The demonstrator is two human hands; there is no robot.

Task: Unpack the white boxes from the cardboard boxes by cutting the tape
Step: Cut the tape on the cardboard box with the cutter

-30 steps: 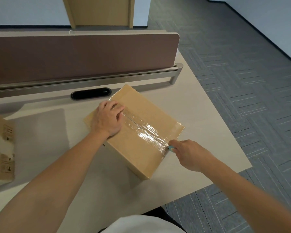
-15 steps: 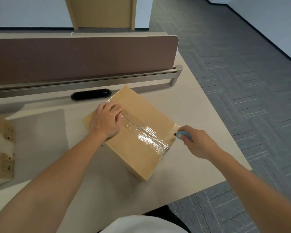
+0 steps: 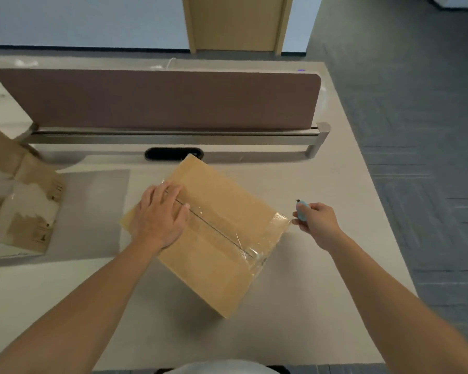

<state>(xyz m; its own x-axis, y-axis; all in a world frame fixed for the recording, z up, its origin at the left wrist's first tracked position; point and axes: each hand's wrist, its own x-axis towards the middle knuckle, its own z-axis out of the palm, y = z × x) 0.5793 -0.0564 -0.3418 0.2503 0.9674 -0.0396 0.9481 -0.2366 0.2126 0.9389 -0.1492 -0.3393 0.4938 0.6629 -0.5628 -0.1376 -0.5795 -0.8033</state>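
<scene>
Grey carpet (image 3: 416, 103) and a wooden door (image 3: 235, 22) lie beyond a pale desk (image 3: 335, 265), which has a brown partition (image 3: 157, 98) along its far edge. A closed cardboard box (image 3: 222, 260) sits turned at an angle in the middle of the desk, nearer the right edge. An opened cardboard box (image 3: 25, 211) with torn flaps rests at the left edge. The left hand (image 3: 160, 217) lies flat on the closed box's top, fingers straight, covering the far end of the seam. Clear tape (image 3: 268, 238) runs along that seam and wraps the right corner. The right hand (image 3: 318, 221) hovers just beside that corner, fingers curled round a small blue cutter (image 3: 301, 210).
</scene>
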